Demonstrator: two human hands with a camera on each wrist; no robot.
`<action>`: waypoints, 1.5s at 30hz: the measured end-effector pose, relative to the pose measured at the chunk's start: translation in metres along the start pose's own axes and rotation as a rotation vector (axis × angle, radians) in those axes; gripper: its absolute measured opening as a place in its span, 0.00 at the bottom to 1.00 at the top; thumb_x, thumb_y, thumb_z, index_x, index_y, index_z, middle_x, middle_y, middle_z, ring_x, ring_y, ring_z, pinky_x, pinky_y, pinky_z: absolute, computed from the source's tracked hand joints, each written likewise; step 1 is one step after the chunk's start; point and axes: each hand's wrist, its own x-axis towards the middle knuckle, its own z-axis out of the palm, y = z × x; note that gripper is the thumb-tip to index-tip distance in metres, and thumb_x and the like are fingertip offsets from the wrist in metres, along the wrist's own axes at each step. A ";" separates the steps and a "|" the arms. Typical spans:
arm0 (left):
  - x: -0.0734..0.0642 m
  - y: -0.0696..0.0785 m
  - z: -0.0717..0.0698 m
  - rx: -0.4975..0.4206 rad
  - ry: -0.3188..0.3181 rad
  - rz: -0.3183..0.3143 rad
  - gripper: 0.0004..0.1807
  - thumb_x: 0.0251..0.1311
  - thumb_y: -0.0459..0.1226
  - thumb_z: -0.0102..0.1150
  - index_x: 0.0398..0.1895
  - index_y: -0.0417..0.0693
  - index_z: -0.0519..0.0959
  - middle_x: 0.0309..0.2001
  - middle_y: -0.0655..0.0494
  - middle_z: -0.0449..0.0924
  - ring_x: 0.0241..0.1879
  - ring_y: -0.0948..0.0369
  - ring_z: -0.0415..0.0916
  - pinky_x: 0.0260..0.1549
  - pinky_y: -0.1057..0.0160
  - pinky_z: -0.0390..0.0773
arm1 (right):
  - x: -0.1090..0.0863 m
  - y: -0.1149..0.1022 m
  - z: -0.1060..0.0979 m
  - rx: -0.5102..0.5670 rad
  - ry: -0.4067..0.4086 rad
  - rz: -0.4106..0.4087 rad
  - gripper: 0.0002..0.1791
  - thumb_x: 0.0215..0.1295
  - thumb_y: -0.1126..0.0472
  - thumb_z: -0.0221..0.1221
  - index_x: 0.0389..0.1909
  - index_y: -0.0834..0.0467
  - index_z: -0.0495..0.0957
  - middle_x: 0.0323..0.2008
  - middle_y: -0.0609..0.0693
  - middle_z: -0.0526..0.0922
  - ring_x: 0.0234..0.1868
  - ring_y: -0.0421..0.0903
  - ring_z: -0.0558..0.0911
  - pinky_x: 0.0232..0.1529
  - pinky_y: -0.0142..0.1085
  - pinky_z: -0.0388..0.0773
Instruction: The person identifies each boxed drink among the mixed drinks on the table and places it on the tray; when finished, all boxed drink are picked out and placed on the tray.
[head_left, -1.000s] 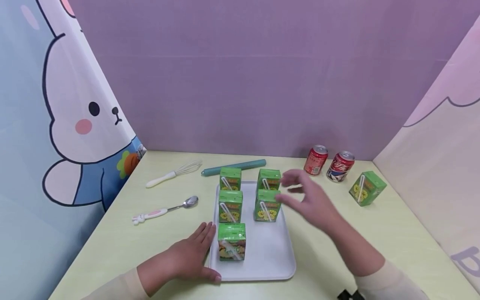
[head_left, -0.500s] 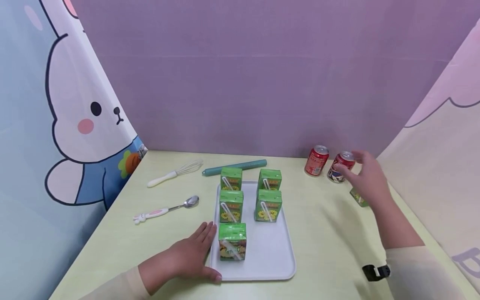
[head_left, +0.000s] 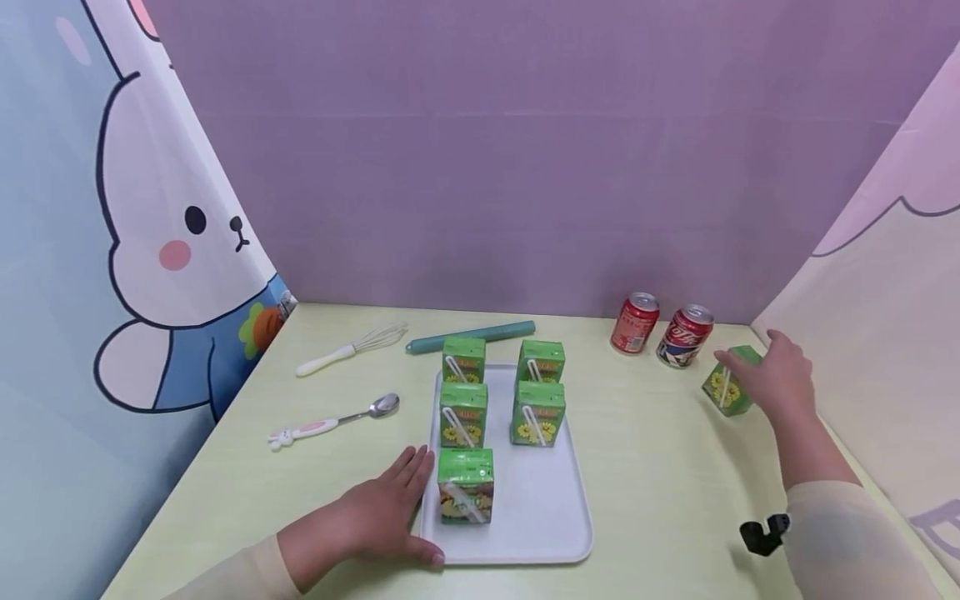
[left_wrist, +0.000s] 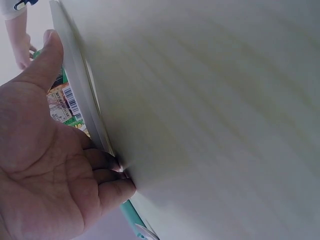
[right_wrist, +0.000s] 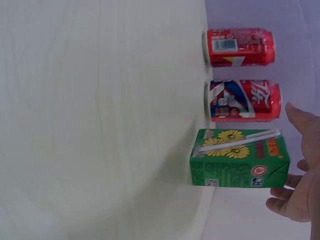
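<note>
A white tray (head_left: 532,529) bears several green juice boxes with straws: a near box (head_left: 466,487), two middle boxes and two far ones. My left hand (head_left: 378,510) rests along the tray's left edge, fingers extended, thumb at its near corner. In the left wrist view, the fingertips touch the tray's side. At the far right of the table, my right hand (head_left: 783,379) is at a lone juice box (right_wrist: 240,159). Its thumb (right_wrist: 300,119) and fingers lie spread on either side of the box's top end. A gap shows between thumb and box in the right wrist view.
A red can (head_left: 635,323) and a second, patterned can (head_left: 685,337) stand left of the lone box. A whisk (head_left: 352,348), a green rod (head_left: 470,336) and a rabbit-handled spoon (head_left: 333,422) lie left of and behind the tray. A purple backdrop (head_left: 480,167) rises behind the table.
My right hand has moved from beside the tray's boxes out to the right, past the cans, to the lone juice box. The left hand has stayed on the tray's edge.
</note>
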 end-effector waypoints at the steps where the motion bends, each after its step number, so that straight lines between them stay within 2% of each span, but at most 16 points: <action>1: 0.000 0.000 0.000 0.001 -0.001 0.000 0.72 0.38 0.77 0.57 0.78 0.41 0.45 0.78 0.41 0.43 0.77 0.43 0.40 0.63 0.41 0.69 | 0.000 0.003 0.000 0.004 -0.018 0.012 0.64 0.60 0.24 0.49 0.75 0.70 0.37 0.69 0.80 0.49 0.65 0.81 0.54 0.58 0.72 0.59; 6: 0.001 0.000 0.001 0.004 0.001 0.002 0.72 0.38 0.78 0.57 0.78 0.41 0.46 0.78 0.41 0.43 0.77 0.43 0.40 0.63 0.41 0.68 | 0.001 0.013 0.004 0.009 -0.085 0.021 0.64 0.62 0.25 0.47 0.74 0.73 0.35 0.65 0.83 0.54 0.59 0.80 0.62 0.52 0.71 0.66; 12: 0.000 0.000 0.000 0.000 0.005 0.002 0.72 0.38 0.77 0.58 0.78 0.41 0.46 0.78 0.41 0.43 0.77 0.43 0.40 0.63 0.41 0.67 | 0.007 0.024 0.010 0.018 -0.115 0.007 0.61 0.65 0.27 0.45 0.73 0.76 0.38 0.62 0.82 0.59 0.58 0.78 0.64 0.52 0.68 0.68; 17: 0.000 0.000 0.001 0.002 0.003 0.001 0.72 0.38 0.77 0.57 0.78 0.41 0.45 0.79 0.42 0.43 0.77 0.44 0.40 0.64 0.42 0.67 | 0.010 0.028 0.011 0.015 -0.148 0.040 0.61 0.64 0.25 0.44 0.71 0.76 0.43 0.59 0.79 0.64 0.53 0.73 0.69 0.44 0.62 0.73; 21: -0.001 0.000 0.000 0.000 0.003 -0.001 0.72 0.39 0.77 0.57 0.78 0.41 0.45 0.79 0.42 0.43 0.77 0.44 0.40 0.64 0.42 0.67 | 0.012 0.028 0.010 -0.008 -0.150 0.046 0.60 0.65 0.25 0.43 0.71 0.76 0.45 0.57 0.77 0.66 0.51 0.71 0.71 0.40 0.58 0.74; 36: -0.001 0.000 0.000 0.000 0.001 -0.002 0.72 0.39 0.77 0.58 0.78 0.41 0.45 0.79 0.42 0.43 0.77 0.43 0.41 0.63 0.41 0.68 | 0.004 0.014 0.003 -0.067 -0.098 -0.061 0.54 0.67 0.29 0.45 0.69 0.76 0.53 0.51 0.73 0.72 0.44 0.66 0.74 0.33 0.50 0.71; 45: 0.000 0.000 0.000 0.005 0.001 0.007 0.71 0.39 0.77 0.57 0.78 0.41 0.45 0.79 0.42 0.43 0.77 0.44 0.40 0.64 0.41 0.68 | -0.007 -0.017 -0.009 -0.073 -0.087 -0.130 0.53 0.66 0.28 0.46 0.70 0.73 0.54 0.49 0.71 0.73 0.42 0.63 0.74 0.31 0.48 0.70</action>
